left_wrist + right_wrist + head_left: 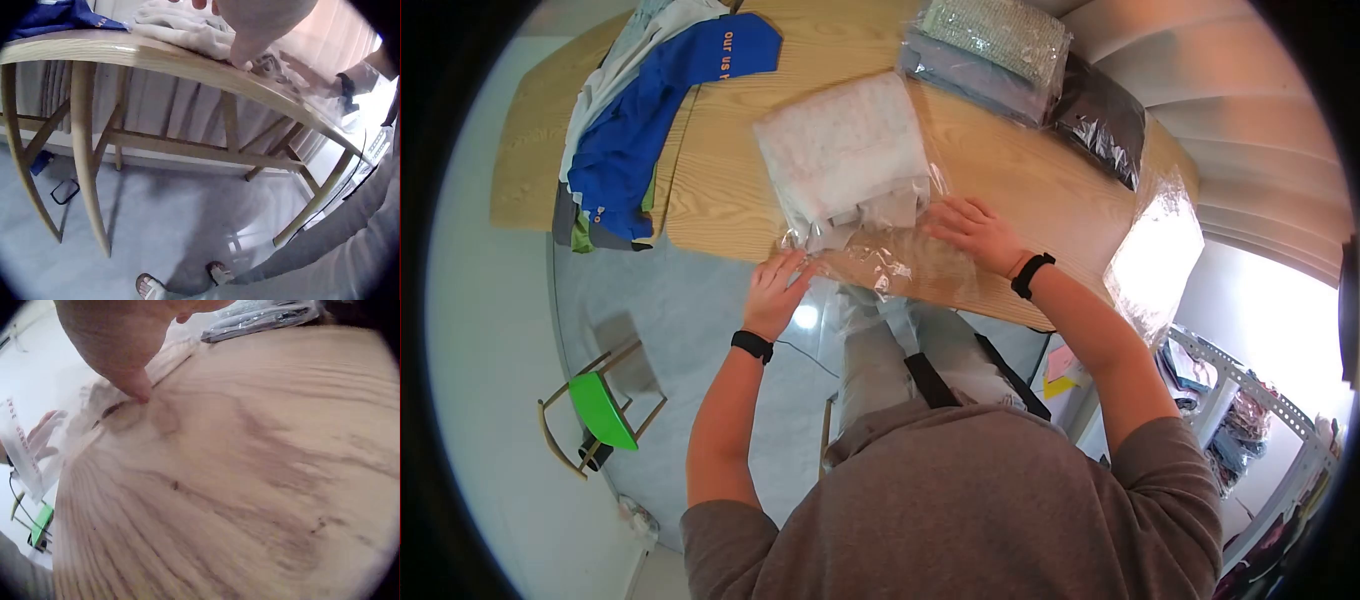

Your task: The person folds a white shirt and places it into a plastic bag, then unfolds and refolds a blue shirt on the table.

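Observation:
A folded white garment [845, 145] lies inside a clear plastic bag [900, 262] on the wooden table. The bag's loose, wrinkled end reaches the near table edge and hangs a little over it. My left hand [778, 295] touches the bag's near left corner, its fingers pointing away from me. My right hand [978, 235] rests on the bag's right side with fingers stretched out toward the garment. In the right wrist view, red print shows on a plastic flap [24, 447] beside the left hand [45, 434].
Blue, white and other clothes [640, 110] lie at the table's left. Bagged garments [990, 60] and a dark packet [1100, 120] sit at the back right, with a shiny clear bag [1155, 255] at the right edge. A green-seated chair [603, 410] stands on the floor left.

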Demonstrator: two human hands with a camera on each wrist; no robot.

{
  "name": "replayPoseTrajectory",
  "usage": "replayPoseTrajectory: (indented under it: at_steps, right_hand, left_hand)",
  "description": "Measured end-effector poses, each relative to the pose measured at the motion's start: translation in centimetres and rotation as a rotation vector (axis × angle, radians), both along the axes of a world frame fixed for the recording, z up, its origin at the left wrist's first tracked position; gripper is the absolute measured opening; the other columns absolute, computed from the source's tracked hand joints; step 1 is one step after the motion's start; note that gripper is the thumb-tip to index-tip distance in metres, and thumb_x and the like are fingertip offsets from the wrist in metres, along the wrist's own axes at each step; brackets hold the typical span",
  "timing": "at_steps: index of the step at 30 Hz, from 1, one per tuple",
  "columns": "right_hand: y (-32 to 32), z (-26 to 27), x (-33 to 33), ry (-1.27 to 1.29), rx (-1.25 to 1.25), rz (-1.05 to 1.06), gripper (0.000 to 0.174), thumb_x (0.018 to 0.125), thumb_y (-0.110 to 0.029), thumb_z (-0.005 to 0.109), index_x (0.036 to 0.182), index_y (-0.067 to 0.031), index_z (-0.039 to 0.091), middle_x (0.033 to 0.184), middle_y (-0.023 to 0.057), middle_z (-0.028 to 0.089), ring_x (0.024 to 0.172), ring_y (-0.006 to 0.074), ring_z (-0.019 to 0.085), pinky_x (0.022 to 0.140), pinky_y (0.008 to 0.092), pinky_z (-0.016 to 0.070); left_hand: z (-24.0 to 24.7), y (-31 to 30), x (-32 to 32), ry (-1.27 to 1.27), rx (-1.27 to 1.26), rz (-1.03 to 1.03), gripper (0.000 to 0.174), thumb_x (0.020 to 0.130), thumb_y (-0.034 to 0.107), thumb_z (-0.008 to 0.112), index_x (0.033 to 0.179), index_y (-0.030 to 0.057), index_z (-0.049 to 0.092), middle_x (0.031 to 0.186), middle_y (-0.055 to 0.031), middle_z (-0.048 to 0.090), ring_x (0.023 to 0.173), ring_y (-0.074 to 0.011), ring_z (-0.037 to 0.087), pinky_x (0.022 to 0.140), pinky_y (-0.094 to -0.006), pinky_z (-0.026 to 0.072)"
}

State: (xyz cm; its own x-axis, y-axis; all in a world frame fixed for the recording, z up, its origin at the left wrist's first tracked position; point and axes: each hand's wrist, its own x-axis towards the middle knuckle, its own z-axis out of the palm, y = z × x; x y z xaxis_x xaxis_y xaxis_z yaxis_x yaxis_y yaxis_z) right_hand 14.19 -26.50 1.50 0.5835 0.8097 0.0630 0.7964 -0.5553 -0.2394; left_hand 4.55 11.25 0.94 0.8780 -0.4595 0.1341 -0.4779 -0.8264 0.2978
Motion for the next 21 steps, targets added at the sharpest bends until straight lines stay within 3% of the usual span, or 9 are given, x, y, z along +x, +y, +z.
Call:
replayPoseTrajectory:
  at_steps: [2, 6, 8, 10, 11, 13, 14, 16, 21]
  right_hand:
    - [-0.5, -0.7, 0.6, 0.025, -0.068, 0.078, 0.054, 0.077, -0.012, 0.06, 0.128, -0.023, 0.048, 0.14, 0.0024, 0.039, 0.129, 0.0239, 0.036, 0.105, 0.0436, 0.0282]
    - [-1.4, -0.6, 0.7, 0.227, -0.041, 0.008, 0.046, 0.081, -0.013, 0.058, 0.126, -0.0213, 0.051, 0.135, 0.0004, 0.046, 0.128, 0.0215, 0.039, 0.106, 0.0434, 0.0274]
    - [-1.2, -0.4, 0.8, 0.301, 0.007, -0.033, 0.041, 0.084, -0.014, 0.057, 0.124, -0.0199, 0.054, 0.131, 0.0009, 0.05, 0.127, 0.0215, 0.04, 0.106, 0.0436, 0.0279]
    - [-0.7, -0.8, 0.8, 0.537, 0.272, -0.155, 0.025, 0.089, -0.017, 0.054, 0.113, -0.0126, 0.061, 0.122, 0.005, 0.057, 0.12, 0.0243, 0.047, 0.1, 0.0375, 0.0352]
    - [-0.5, -1.0, 0.9, 0.533, 0.272, -0.151, 0.025, 0.089, -0.017, 0.054, 0.113, -0.0126, 0.061, 0.122, 0.005, 0.057, 0.12, 0.0243, 0.047, 0.1, 0.0375, 0.0352]
    - [0.0, -1.0, 1.0, 0.812, 0.495, -0.413, 0.024, 0.092, -0.024, 0.051, 0.1, -0.0064, 0.066, 0.11, 0.0107, 0.063, 0.105, 0.0228, 0.056, 0.091, 0.0322, 0.0412]
    - [-0.1, -1.0, 1.0, 0.81, 0.494, -0.413, 0.024, 0.092, -0.024, 0.051, 0.1, -0.0064, 0.066, 0.11, 0.0107, 0.063, 0.105, 0.0228, 0.056, 0.091, 0.0322, 0.0412]
    - [-0.1, -0.6, 1.0, 1.02, 0.53, -0.622, 0.029, 0.092, -0.028, 0.051, 0.094, -0.0035, 0.067, 0.098, 0.011, 0.065, 0.091, 0.0183, 0.058, 0.085, 0.029, 0.0431]
    - [0.5, -1.5, 0.6, 0.944, 0.548, -0.736, 0.035, 0.094, -0.029, 0.047, 0.088, 0.0004, 0.066, 0.08, 0.0076, 0.065, 0.076, 0.0157, 0.058, 0.074, 0.029, 0.045]
  left_hand:
    - [-0.6, 0.1, -0.1, 0.032, -0.035, -0.017, 0.035, 0.075, 0.007, 0.062, 0.109, 0.0123, 0.062, 0.121, -0.0049, 0.055, 0.113, -0.0228, 0.05, 0.086, -0.0398, 0.0412]
    - [-0.9, 1.4, 0.0, 0.072, -0.168, -0.035, 0.03, 0.079, 0.009, 0.059, 0.109, 0.0102, 0.063, 0.115, -0.0051, 0.06, 0.11, -0.0229, 0.053, 0.087, -0.0383, 0.0418]
    - [-0.6, 1.8, 0.2, 0.281, -0.373, 0.099, 0.023, 0.083, 0.01, 0.057, 0.105, 0.0059, 0.064, 0.108, -0.0072, 0.063, 0.106, -0.0266, 0.056, 0.088, -0.0369, 0.0429]
    - [-0.2, 1.4, 0.1, 0.328, -0.453, 0.183, 0.021, 0.086, 0.011, 0.055, 0.103, 0.004, 0.064, 0.105, -0.0087, 0.064, 0.103, -0.0268, 0.057, 0.087, -0.0354, 0.0436]
    - [0.0, 1.3, 0.1, 0.378, -0.531, 0.264, 0.02, 0.088, 0.012, 0.053, 0.101, 0.0021, 0.064, 0.102, -0.0101, 0.065, 0.099, -0.027, 0.059, 0.086, -0.0339, 0.0443]
    - [0.1, 1.3, 0.2, 0.439, -0.617, 0.345, 0.021, 0.09, 0.014, 0.051, 0.099, 0.0012, 0.065, 0.098, -0.0106, 0.066, 0.094, -0.0241, 0.061, 0.084, -0.0321, 0.0449]
    - [0.0, 1.1, 0.2, 0.506, -0.704, 0.425, 0.023, 0.092, 0.017, 0.049, 0.096, 0.0002, 0.065, 0.093, -0.0112, 0.067, 0.09, -0.0211, 0.062, 0.082, -0.0304, 0.0455]
    - [0.7, 0.5, 0.5, 0.535, -0.75, 0.481, 0.028, 0.094, 0.021, 0.047, 0.092, -0.001, 0.065, 0.088, -0.0084, 0.067, 0.086, -0.0177, 0.06, 0.081, -0.0286, 0.0446]
    - [-0.5, -0.7, 1.3, 0.579, -0.834, 0.724, 0.037, 0.095, 0.028, 0.046, 0.079, 0.0, 0.065, 0.074, -0.007, 0.066, 0.074, -0.0131, 0.058, 0.072, -0.0279, 0.0447]
